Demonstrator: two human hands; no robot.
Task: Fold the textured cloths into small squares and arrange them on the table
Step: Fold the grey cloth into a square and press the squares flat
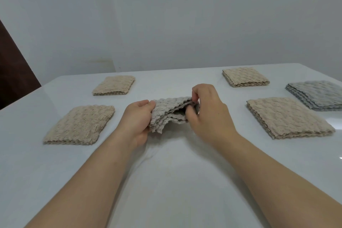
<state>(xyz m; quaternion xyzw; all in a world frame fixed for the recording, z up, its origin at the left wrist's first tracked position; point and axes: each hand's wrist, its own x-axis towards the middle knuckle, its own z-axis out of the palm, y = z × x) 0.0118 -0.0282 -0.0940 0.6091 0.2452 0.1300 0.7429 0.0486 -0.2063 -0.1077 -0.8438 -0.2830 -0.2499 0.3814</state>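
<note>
A light grey textured cloth [169,113], folded into several layers, hangs just above the middle of the white table [166,181]. My left hand [137,120] pinches its left edge. My right hand [207,111] grips its right side, fingers tucked between the layers. Folded beige squares lie flat around it: one at near left [79,125], one at far left [113,85], one at far right [245,77], one at near right [288,117]. A folded blue-grey square [318,94] lies at the right edge of the view.
A pale wall [166,15] stands behind the table's far edge. A dark brown panel [13,68] shows at the far left beyond the table corner.
</note>
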